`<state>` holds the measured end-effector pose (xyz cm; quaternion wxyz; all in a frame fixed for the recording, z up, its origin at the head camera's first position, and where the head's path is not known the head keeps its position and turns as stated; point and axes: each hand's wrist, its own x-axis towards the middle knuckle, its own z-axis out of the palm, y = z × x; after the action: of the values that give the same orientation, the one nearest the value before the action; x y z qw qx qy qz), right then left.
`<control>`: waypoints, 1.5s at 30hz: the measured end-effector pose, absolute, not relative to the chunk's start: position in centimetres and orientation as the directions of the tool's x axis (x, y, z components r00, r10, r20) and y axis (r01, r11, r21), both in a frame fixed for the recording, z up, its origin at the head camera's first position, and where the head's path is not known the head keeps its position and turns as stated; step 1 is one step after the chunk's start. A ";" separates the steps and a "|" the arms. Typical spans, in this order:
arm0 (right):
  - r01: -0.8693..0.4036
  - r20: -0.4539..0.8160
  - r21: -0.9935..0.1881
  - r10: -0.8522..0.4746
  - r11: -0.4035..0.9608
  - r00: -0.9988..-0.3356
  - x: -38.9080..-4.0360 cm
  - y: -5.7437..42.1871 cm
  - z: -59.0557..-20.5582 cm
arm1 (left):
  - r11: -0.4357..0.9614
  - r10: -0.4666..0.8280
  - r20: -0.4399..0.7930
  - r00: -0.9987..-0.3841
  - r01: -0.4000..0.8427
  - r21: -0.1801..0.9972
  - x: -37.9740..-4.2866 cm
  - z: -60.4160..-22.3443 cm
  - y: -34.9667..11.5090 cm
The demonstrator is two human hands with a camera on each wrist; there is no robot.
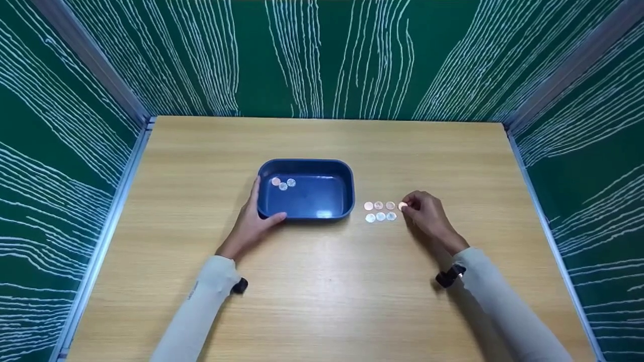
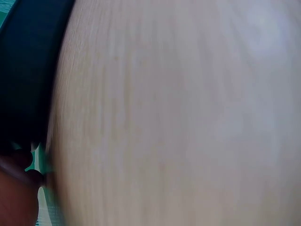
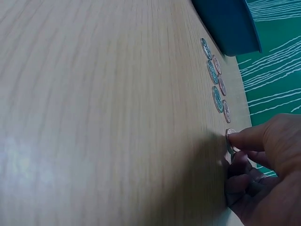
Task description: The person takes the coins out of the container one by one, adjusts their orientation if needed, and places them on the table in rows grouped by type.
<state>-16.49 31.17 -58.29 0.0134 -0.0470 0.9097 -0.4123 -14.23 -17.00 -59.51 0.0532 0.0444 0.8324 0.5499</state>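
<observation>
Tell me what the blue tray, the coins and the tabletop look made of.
Blue tray: probably plastic, smooth and glossy, given the bright reflections on its floor.
Coins: likely metal, some coppery, some silvery, going by colour and shine.
Tabletop: wood or wood-look laminate, with streaked grain and soft sheen; which stays open.

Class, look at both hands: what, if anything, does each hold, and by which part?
The left hand grips the blue tray around its near-left corner; the right hand pinches the rightmost coin at its right edge.
</observation>
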 end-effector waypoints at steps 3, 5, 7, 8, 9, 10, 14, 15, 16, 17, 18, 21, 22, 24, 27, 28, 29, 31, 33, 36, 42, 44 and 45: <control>-0.089 0.019 -0.734 -0.110 0.674 -0.994 -16.5 31.2 -58.4 | 0.386 0.135 -0.039 -0.990 0.016 0.922 -14.2 -59.6 -17.1; -0.089 0.015 -0.732 -0.114 0.676 -0.993 -16.5 31.2 -58.4 | 0.386 0.137 -0.039 -0.990 0.017 0.923 -14.2 -59.6 -17.1; -0.093 0.016 -0.727 -0.119 0.680 -0.993 -16.5 31.2 -58.5 | 0.386 0.138 -0.037 -0.990 0.019 0.922 -14.2 -59.6 -17.1; -0.096 0.018 -0.724 -0.121 0.683 -0.993 -16.4 31.2 -58.5 | 0.384 0.138 -0.036 -0.990 0.020 0.923 -14.2 -59.6 -17.1; -0.099 0.020 -0.720 -0.122 0.687 -0.992 -16.4 31.2 -58.5 | 0.382 0.138 -0.036 -0.990 0.020 0.924 -14.2 -59.6 -17.1; -0.102 0.022 -0.718 -0.125 0.689 -0.992 -16.4 31.2 -58.4 | 0.383 0.138 -0.037 -0.990 0.019 0.924 -14.2 -59.6 -17.1; -0.119 0.039 -0.707 -0.130 0.697 -0.991 -16.6 31.0 -57.9 | 0.384 0.141 -0.034 -0.989 0.023 0.923 -14.2 -59.4 -17.1; -0.124 0.044 -0.715 -0.133 0.688 -0.990 -16.7 30.9 -57.6 | 0.386 0.140 -0.035 -0.989 0.022 0.922 -14.2 -59.4 -17.0; -0.128 0.047 -0.721 -0.137 0.681 -0.990 -16.8 30.7 -57.4 | 0.388 0.140 -0.036 -0.990 0.021 0.921 -14.2 -59.4 -17.1; -0.130 0.049 -0.727 -0.138 0.674 -0.989 -17.0 30.4 -57.1 | 0.389 0.141 -0.036 -0.989 0.022 0.921 -14.2 -59.4 -17.1; -0.132 0.049 -0.735 -0.142 0.665 -0.989 -17.2 30.1 -56.7 | 0.390 0.141 -0.039 -0.989 0.020 0.921 -14.1 -59.4 -17.1; -0.152 0.060 -0.760 -0.165 0.632 -0.985 -18.1 28.7 -55.5 | 0.388 0.139 -0.042 -0.989 0.016 0.922 -14.1 -59.4 -17.2; -0.159 0.064 -0.761 -0.172 0.628 -0.983 -18.4 28.2 -55.0 | 0.387 0.139 -0.042 -0.989 0.015 0.922 -14.1 -59.4 -17.2; -0.171 0.067 -0.770 -0.189 0.615 -0.980 -19.0 27.2 -54.1 | 0.388 0.137 -0.046 -0.989 0.011 0.922 -14.2 -59.4 -17.2; -0.168 0.048 -0.786 -0.213 0.594 -0.976 -20.0 25.5 -52.8 | 0.390 0.139 -0.047 -0.989 0.011 0.921 -14.2 -59.4 -17.2; -0.168 0.041 -0.790 -0.221 0.590 -0.974 -20.3 25.0 -52.4 | 0.391 0.139 -0.047 -0.989 0.011 0.921 -14.2 -59.4 -17.1; -0.166 0.034 -0.793 -0.230 0.586 -0.973 -20.6 24.4 -52.1 | 0.390 0.139 -0.047 -0.989 0.011 0.921 -14.2 -59.4 -17.1; -0.173 0.026 -0.798 -0.254 0.577 -0.967 -21.3 23.2 -51.6 | 0.388 0.136 -0.044 -0.990 0.013 0.922 -14.2 -59.4 -17.1; -0.192 0.029 -0.800 -0.283 0.568 -0.959 -21.9 21.8 -51.2 | 0.386 0.133 -0.044 -0.990 0.011 0.922 -14.2 -59.4 -17.1; -0.238 0.048 -0.800 -0.336 0.551 -0.941 -22.7 19.5 -50.9 | 0.382 0.128 -0.047 -0.991 0.006 0.924 -14.2 -59.4 -17.1; -0.355 0.099 -0.779 -0.457 0.517 -0.884 -24.0 15.1 -51.3 | 0.380 0.138 -0.035 -0.990 0.020 0.925 -14.3 -59.5 -17.2; -0.382 0.097 -0.769 -0.497 0.513 -0.862 -24.5 13.8 -51.5 | 0.378 0.142 -0.025 -0.990 0.031 0.925 -14.3 -59.6 -17.3; -0.392 0.088 -0.764 -0.518 0.513 -0.851 -24.7 13.1 -51.7 | 0.376 0.143 -0.020 -0.989 0.035 0.926 -14.3 -59.5 -17.3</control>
<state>-24.75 13.13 -51.71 0.0755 -0.2624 0.8665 -0.4179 -14.28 -17.32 -59.53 0.0486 0.0540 0.8281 0.5559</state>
